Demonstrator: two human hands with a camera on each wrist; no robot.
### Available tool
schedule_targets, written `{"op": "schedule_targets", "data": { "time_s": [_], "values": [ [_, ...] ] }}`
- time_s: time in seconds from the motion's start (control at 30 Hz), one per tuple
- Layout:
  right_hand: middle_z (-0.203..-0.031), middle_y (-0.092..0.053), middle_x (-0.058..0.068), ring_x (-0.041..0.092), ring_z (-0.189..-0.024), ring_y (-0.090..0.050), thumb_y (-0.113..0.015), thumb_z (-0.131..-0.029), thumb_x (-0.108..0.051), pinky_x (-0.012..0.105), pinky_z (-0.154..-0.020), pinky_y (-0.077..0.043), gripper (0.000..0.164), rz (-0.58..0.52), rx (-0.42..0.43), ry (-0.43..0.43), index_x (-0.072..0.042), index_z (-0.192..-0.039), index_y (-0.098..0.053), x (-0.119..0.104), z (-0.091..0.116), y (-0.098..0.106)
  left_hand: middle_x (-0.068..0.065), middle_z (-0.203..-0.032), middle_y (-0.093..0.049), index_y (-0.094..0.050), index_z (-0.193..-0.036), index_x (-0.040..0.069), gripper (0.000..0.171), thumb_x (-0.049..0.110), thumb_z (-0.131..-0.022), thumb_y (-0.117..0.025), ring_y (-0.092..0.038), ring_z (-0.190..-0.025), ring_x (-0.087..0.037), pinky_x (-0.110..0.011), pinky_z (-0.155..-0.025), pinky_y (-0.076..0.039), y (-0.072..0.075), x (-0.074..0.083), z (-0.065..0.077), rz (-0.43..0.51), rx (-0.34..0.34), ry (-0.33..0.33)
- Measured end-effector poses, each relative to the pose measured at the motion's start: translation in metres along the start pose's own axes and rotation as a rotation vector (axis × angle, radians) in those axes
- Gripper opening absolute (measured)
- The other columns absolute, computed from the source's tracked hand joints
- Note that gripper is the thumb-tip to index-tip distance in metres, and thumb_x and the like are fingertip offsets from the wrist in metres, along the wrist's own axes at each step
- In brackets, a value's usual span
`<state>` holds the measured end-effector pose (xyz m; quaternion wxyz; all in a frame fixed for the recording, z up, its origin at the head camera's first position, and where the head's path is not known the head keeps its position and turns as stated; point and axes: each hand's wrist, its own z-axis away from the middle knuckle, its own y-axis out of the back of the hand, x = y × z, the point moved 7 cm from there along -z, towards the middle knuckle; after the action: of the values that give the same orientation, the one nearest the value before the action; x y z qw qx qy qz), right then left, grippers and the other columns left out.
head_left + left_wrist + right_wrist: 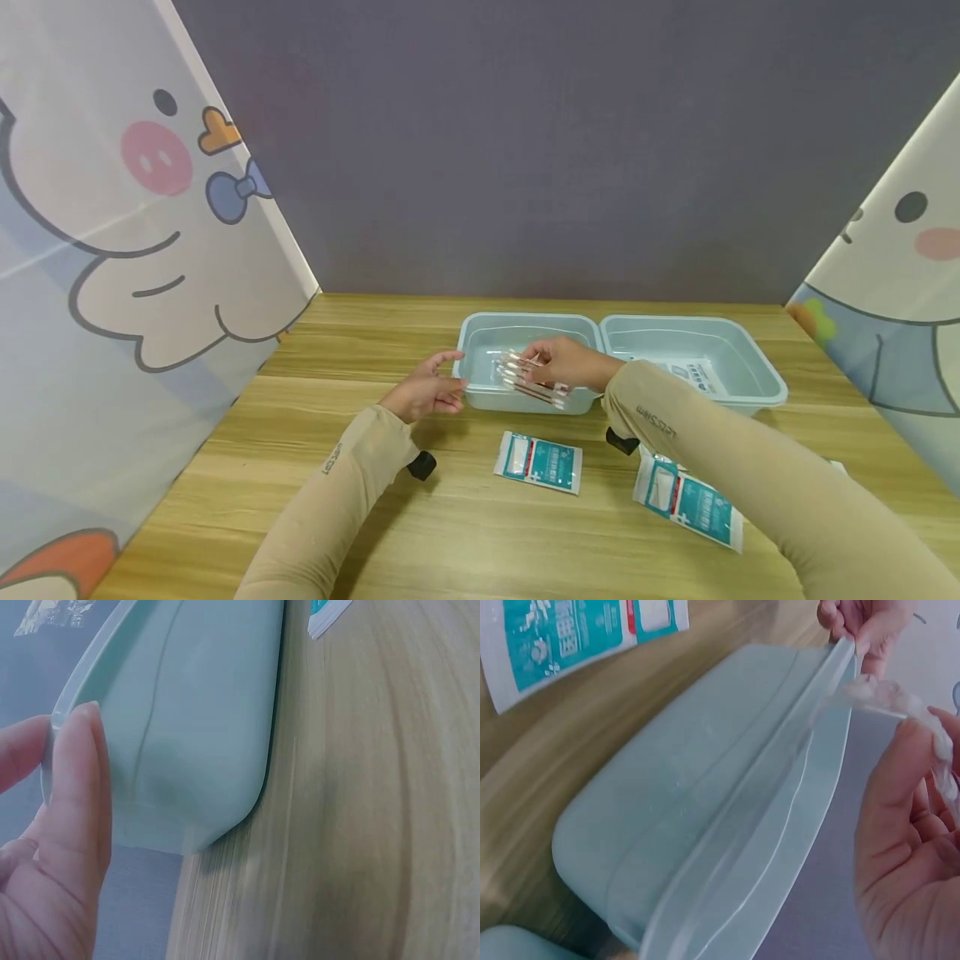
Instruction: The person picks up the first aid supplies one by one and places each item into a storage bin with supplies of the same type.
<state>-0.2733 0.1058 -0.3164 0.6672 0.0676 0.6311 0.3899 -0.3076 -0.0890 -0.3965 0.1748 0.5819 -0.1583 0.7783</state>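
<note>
My right hand [566, 364] pinches a clear-wrapped pack of cotton swabs [534, 393] with brown sticks and white tips. It holds the pack over the left pale blue-green plastic basin [491, 400]. In the right wrist view, the crinkled clear wrapper [889, 697] shows between thumb and fingers, above the basin rim. My left hand [427, 387] pinches the basin's left rim, with thumb and fingers on either side of the wall [195, 712] in the left wrist view.
A second matching basin [761, 379] adjoins on the right, with a white and blue printed packet [697, 375] inside. Two teal and white packets [551, 465] [693, 506] lie in front, one partly under my right forearm. A grey partition [540, 150] stands behind.
</note>
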Motion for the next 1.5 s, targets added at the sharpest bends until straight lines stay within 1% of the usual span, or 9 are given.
{"op": "schedule_targets", "data": {
  "time_s": [0.2, 0.3, 0.43, 0.57, 0.93, 1.07, 1.23, 1.37, 1.5],
  "values": [
    [-0.077, -0.057, 0.006, 0.015, -0.066, -0.054, -0.062, -0.091, -0.008, 0.027, -0.053, -0.048, 0.026, 0.017, 0.031, -0.029, -0.001, -0.116, -0.061, 0.003, -0.009, 0.010, -0.008, -0.074, -0.058, -0.023, -0.149, 0.008, 0.064, -0.003, -0.094, -0.054, -0.061, -0.053, -0.011, -0.021, -0.053, -0.054, 0.001, 0.001, 0.000, 0.009, 0.003, -0.009],
    [-0.077, -0.057, 0.005, 0.014, -0.067, -0.054, -0.061, -0.092, -0.008, 0.026, -0.053, -0.047, 0.028, 0.018, 0.041, -0.041, 0.000, -0.119, -0.060, 0.005, -0.015, 0.015, -0.009, -0.073, -0.058, -0.024, -0.149, 0.008, 0.064, -0.003, -0.094, -0.054, -0.061, -0.053, -0.012, -0.022, -0.053, -0.055, 0.001, 0.002, 0.001, 0.013, 0.008, -0.005],
    [-0.077, -0.057, 0.006, 0.015, -0.066, -0.052, -0.061, -0.092, -0.009, 0.026, -0.052, -0.044, 0.030, 0.023, 0.061, -0.026, 0.000, -0.121, -0.060, 0.002, -0.021, 0.021, -0.009, -0.074, -0.057, -0.024, -0.150, 0.009, 0.065, -0.004, -0.094, -0.054, -0.061, -0.053, -0.012, -0.022, -0.053, -0.055, 0.003, 0.002, 0.000, 0.021, 0.016, -0.005],
    [-0.081, -0.058, 0.006, 0.015, -0.067, -0.052, -0.061, -0.092, -0.009, 0.026, -0.052, -0.046, 0.030, 0.049, 0.081, -0.012, 0.000, -0.121, -0.060, -0.005, -0.027, 0.028, -0.008, -0.074, -0.057, -0.025, -0.150, 0.010, 0.064, -0.003, -0.094, -0.054, -0.062, -0.053, -0.012, -0.022, -0.053, -0.055, 0.005, 0.002, 0.000, 0.024, 0.024, -0.004],
    [-0.093, -0.063, 0.009, 0.015, -0.066, -0.054, -0.061, -0.092, -0.009, 0.027, -0.052, -0.047, 0.031, 0.066, 0.149, -0.055, -0.001, -0.122, -0.059, -0.010, -0.039, 0.046, -0.008, -0.074, -0.057, -0.025, -0.150, 0.009, 0.064, -0.003, -0.095, -0.054, -0.062, -0.053, -0.012, -0.022, -0.053, -0.055, 0.005, 0.002, 0.002, 0.044, 0.019, -0.017],
    [-0.086, -0.062, 0.008, 0.014, -0.064, -0.053, -0.063, -0.091, -0.010, 0.026, -0.050, -0.046, 0.030, 0.090, 0.156, -0.046, -0.001, -0.120, -0.061, -0.010, -0.042, 0.049, -0.009, -0.075, -0.057, -0.025, -0.150, 0.009, 0.064, -0.004, -0.094, -0.053, -0.062, -0.052, -0.012, -0.022, -0.052, -0.055, 0.003, 0.001, 0.002, 0.057, 0.015, -0.019],
    [-0.074, -0.060, 0.004, 0.011, -0.057, -0.048, -0.064, -0.090, -0.008, 0.022, -0.047, -0.040, 0.028, 0.142, 0.162, 0.004, 0.001, -0.117, -0.063, -0.010, -0.045, 0.051, -0.009, -0.074, -0.056, -0.025, -0.150, 0.010, 0.064, -0.005, -0.094, -0.053, -0.061, -0.051, -0.012, -0.022, -0.052, -0.055, 0.002, -0.001, 0.003, 0.063, 0.023, -0.012],
    [-0.085, -0.066, 0.010, 0.009, -0.057, -0.048, -0.064, -0.090, -0.006, 0.022, -0.050, -0.041, 0.029, 0.193, 0.161, 0.023, 0.003, -0.117, -0.063, -0.007, -0.048, 0.051, -0.008, -0.074, -0.057, -0.025, -0.150, 0.009, 0.063, -0.004, -0.095, -0.053, -0.061, -0.052, -0.012, -0.023, -0.053, -0.056, 0.001, -0.001, 0.002, 0.064, 0.016, -0.019],
    [-0.102, -0.067, 0.017, 0.012, -0.066, -0.055, -0.064, -0.090, -0.005, 0.024, -0.056, -0.046, 0.028, 0.236, 0.160, 0.033, 0.003, -0.116, -0.064, -0.004, -0.051, 0.052, -0.008, -0.074, -0.057, -0.024, -0.150, 0.009, 0.063, -0.003, -0.095, -0.053, -0.061, -0.052, -0.012, -0.023, -0.054, -0.056, 0.000, -0.002, 0.002, 0.073, 0.007, -0.024]
  ]
}}
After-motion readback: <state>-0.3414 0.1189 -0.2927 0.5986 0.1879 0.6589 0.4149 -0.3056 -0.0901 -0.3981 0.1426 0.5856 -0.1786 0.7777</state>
